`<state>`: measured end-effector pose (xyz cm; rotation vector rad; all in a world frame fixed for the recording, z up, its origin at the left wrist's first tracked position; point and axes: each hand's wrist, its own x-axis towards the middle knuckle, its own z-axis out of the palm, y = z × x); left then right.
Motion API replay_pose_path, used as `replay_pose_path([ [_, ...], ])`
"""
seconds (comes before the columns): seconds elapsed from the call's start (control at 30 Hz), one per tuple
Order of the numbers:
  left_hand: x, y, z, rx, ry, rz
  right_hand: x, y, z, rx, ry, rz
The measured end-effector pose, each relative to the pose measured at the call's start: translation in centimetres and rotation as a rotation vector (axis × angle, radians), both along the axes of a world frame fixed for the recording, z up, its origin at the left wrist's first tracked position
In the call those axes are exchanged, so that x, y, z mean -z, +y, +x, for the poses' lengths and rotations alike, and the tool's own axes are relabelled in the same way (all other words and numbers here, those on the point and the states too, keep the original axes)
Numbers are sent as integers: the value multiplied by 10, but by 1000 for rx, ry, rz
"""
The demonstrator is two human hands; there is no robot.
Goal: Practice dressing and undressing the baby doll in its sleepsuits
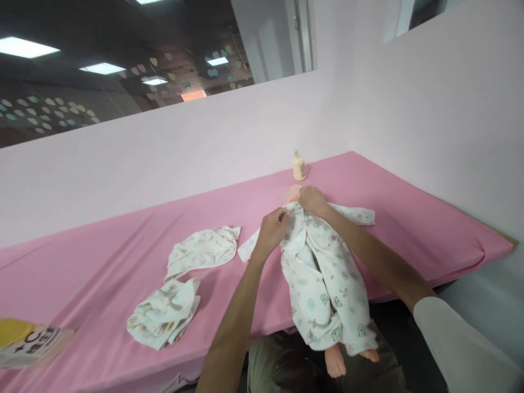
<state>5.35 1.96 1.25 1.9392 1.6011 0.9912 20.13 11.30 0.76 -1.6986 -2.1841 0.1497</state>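
A baby doll (293, 193) lies on its back on the pink-covered table, dressed in a white baby romper (327, 270) with small green animal prints. Both its sleeves spread out sideways, and its bare feet (335, 361) hang past the table's front edge. At the chest, my left hand (274, 230) is closed, thumb and fingers pinching the romper's upper front. Up at the collar, my right hand (313, 200) is closed on the cloth beside the doll's chin, hiding part of the head. The romper's front seam runs between my hands.
Beyond the doll's head stands a cream pump bottle (299, 167). To the left lie a flat printed cloth (203, 250) and a crumpled one (164, 312). A yellow-and-white package (28, 345) sits at the far left of the pink table cover (102, 262). White walls (426, 98) border the table behind and right.
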Motion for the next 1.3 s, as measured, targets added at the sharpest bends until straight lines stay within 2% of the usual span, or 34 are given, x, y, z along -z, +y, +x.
replay_pose_path([
  [0.1, -2, 22, 6, -58, 87, 71, 0, 1, 4, 36, 30, 8],
  [0.2, -2, 45, 13, -61, 180, 123, -3, 3, 10, 35, 88, 4],
  [0.3, 1, 63, 18, 55, 250, 114, -7, 8, 19, -86, 374, -133],
  [0.37, 4, 71, 20, 121, 224, 92, -7, 12, 24, -176, 612, -268],
  [0.43, 8, 75, 21, 115, 145, 78, -6, 15, 29, -220, 739, -368],
  [0.5, 14, 75, 21, 85, 61, 65, -4, 16, 31, -230, 767, -429],
  [0.57, 19, 74, 19, 78, -14, 55, -3, 13, 32, -220, 751, -445],
  [0.63, 22, 72, 16, 83, -92, 44, -3, 8, 31, -199, 694, -394],
  [0.73, 24, 69, 13, 85, -181, 25, -3, -1, 29, -147, 586, -266],
  [0.87, 21, 63, 11, 59, -188, -7, -1, -18, 22, -2, 457, -44],
  [0.93, 19, 59, 10, 54, -173, -9, 0, -30, 17, 15, 366, 24],
  [1.1, 21, 50, 1, 44, -56, 82, 3, -50, 8, -35, 99, 39],
  [1.2, 25, 48, -5, 85, 81, 151, 6, -49, 10, -39, 10, 75],
  [1.3, 26, 46, -6, 97, 201, 154, 7, -42, 12, -39, -44, 106],
])
